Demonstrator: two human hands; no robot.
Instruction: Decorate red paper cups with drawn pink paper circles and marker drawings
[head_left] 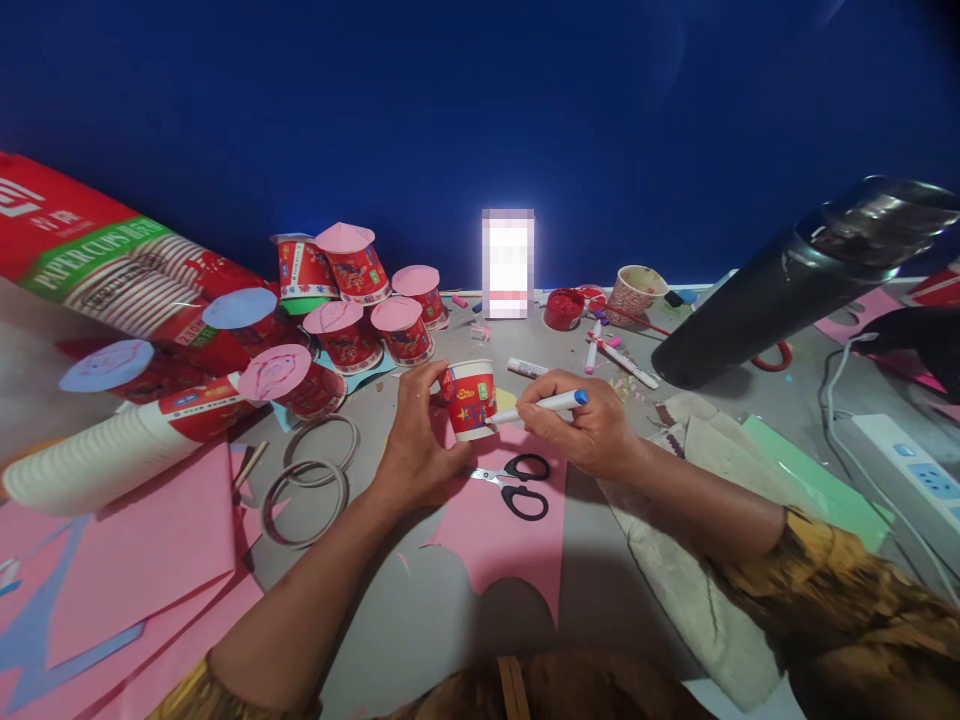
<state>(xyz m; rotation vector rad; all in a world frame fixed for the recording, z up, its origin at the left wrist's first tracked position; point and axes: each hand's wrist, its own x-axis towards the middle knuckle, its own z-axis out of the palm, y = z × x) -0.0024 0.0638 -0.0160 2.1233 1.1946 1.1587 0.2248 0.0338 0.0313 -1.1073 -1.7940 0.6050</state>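
My left hand [421,432] grips a red patterned paper cup [471,398] by its rim and base, holding it slightly tilted above the table. In my right hand [581,422] is a white marker with a blue end [553,402], held like a pen. Its tip is at the cup's lower right side; whether it touches cannot be made out. Below the hands, scissors with black handles [525,487] lie on a cut piece of pink paper [501,545]. Behind the right hand rests another white marker [527,368].
Several red cups with pink or blue paper tops [345,248] stand at the left. Nearby are a stack of paper cups [112,455], tape rings [304,503] and pink sheets [150,540]. At the right are a dark thermos [772,290], a cloth [697,560] and a power strip [911,470].
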